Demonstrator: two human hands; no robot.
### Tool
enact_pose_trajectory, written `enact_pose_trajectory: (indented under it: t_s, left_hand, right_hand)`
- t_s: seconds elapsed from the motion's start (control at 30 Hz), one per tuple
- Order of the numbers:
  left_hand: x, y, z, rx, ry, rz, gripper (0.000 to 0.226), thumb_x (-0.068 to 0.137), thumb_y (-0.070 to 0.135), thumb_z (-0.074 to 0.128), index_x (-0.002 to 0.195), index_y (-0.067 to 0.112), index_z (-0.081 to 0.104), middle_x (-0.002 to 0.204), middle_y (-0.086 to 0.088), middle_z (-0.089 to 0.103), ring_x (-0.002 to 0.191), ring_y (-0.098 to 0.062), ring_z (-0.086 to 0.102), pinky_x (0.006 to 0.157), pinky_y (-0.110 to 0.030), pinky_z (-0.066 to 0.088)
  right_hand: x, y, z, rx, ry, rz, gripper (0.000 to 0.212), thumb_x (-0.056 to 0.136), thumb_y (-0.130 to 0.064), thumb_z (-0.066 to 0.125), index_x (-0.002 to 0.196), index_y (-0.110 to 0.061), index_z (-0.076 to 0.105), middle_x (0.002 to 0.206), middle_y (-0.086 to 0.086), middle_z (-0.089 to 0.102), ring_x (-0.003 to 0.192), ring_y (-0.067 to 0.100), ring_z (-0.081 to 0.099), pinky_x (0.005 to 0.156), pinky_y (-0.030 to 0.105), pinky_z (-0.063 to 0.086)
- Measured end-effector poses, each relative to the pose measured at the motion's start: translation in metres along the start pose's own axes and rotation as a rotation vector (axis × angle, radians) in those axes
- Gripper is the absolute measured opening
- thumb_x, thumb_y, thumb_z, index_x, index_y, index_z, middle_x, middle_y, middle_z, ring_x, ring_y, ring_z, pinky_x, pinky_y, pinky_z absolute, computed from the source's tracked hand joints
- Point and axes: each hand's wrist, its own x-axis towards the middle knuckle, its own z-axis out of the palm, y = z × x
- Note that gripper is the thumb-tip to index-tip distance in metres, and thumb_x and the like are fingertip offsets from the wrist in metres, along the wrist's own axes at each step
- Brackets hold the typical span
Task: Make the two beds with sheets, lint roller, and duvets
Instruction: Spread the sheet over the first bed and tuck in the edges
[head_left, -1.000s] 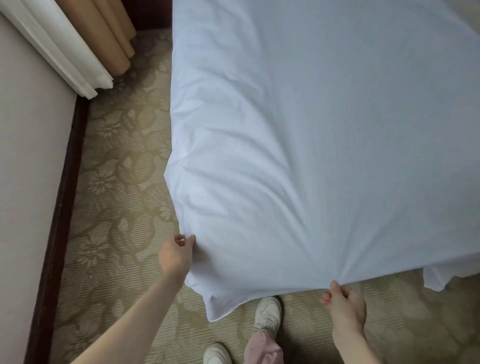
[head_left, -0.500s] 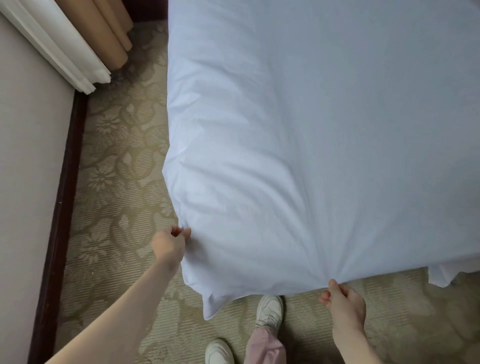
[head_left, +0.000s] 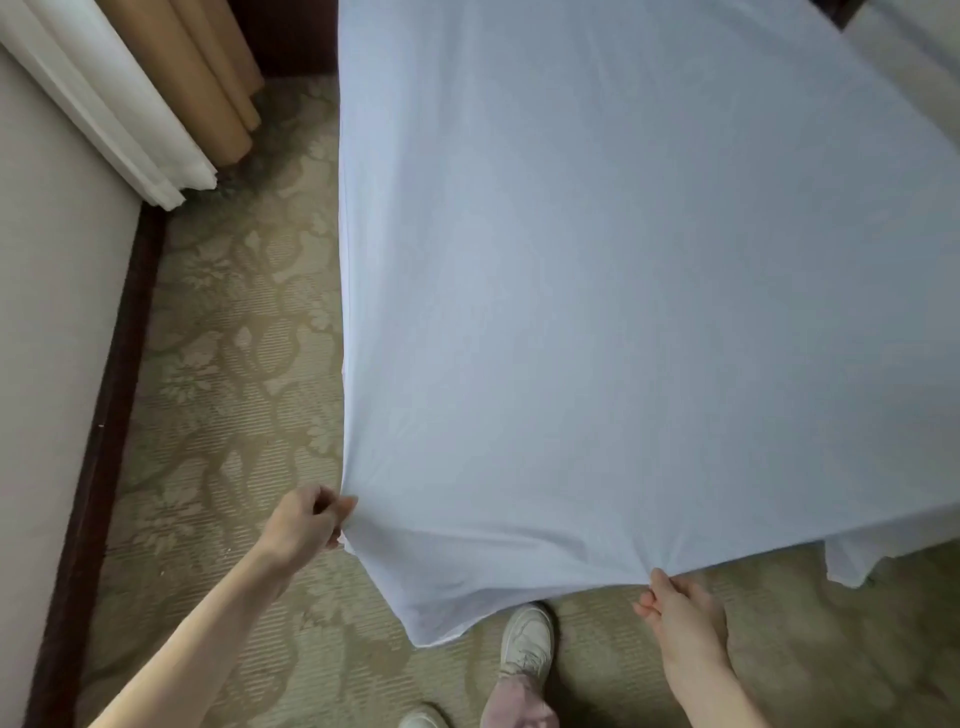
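The white sheet (head_left: 597, 312) stretches taut and almost creaseless ahead of the person, filling the middle and right of the view, with its near corner hanging toward the patterned carpet (head_left: 234, 389) just left of a white shoe (head_left: 527, 642). The left hand (head_left: 304, 525) has its fingers curled tight on the sheet's left edge near that corner, while the right hand (head_left: 680, 618) pinches the near hem between thumb and fingers (folds fan out from both grips). Beige and white curtains (head_left: 171, 88) hang at the far left, beside the wall (head_left: 47, 338).
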Motion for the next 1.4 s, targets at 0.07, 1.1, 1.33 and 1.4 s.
enact_pose_trajectory:
  t_s: [0.07, 1.1, 1.33, 1.4]
  left_hand:
    - [-0.002, -0.006, -0.007, 0.054, 0.0, 0.018, 0.026, 0.092, 0.014, 0.06, 0.07, 0.001, 0.055, 0.054, -0.005, 0.054, 0.053, -0.018, 0.05, 0.059, -0.032, 0.047]
    - [0.041, -0.031, 0.041, 0.189, 0.148, -0.112, 0.025, 0.085, 0.014, 0.067, 0.066, 0.002, 0.056, 0.061, -0.015, 0.061, 0.065, -0.031, 0.06, 0.069, -0.038, 0.046]
    - [-0.003, -0.028, 0.057, -0.175, 0.077, -0.196, 0.016, 0.087, 0.01, 0.066, 0.094, 0.0, 0.056, 0.085, -0.018, 0.064, 0.082, -0.031, 0.059, 0.063, -0.031, 0.045]
    - [-0.017, -0.034, 0.062, -0.22, 0.058, -0.206, 0.026, 0.08, 0.005, 0.073, 0.098, -0.002, 0.055, 0.092, -0.017, 0.061, 0.091, -0.029, 0.057, 0.062, -0.029, 0.041]
  right_hand:
    - [-0.004, 0.002, -0.005, 0.003, -0.015, -0.006, 0.016, 0.093, 0.002, 0.051, 0.078, 0.005, 0.05, 0.061, 0.012, 0.044, 0.056, 0.02, 0.043, 0.046, 0.025, 0.052]
    - [0.053, 0.044, 0.015, -0.113, 0.03, 0.047, 0.028, 0.082, 0.001, 0.064, 0.058, 0.001, 0.05, 0.04, 0.01, 0.053, 0.047, 0.025, 0.052, 0.073, 0.051, 0.053]
    - [0.043, 0.04, 0.025, 0.166, -0.092, 0.183, 0.019, 0.089, 0.001, 0.059, 0.073, -0.001, 0.049, 0.064, 0.012, 0.049, 0.053, 0.019, 0.043, 0.056, 0.028, 0.041]
    - [0.027, 0.044, 0.032, 0.155, -0.228, 0.243, 0.014, 0.087, 0.003, 0.061, 0.076, -0.002, 0.054, 0.066, 0.01, 0.048, 0.054, 0.018, 0.044, 0.055, 0.026, 0.036]
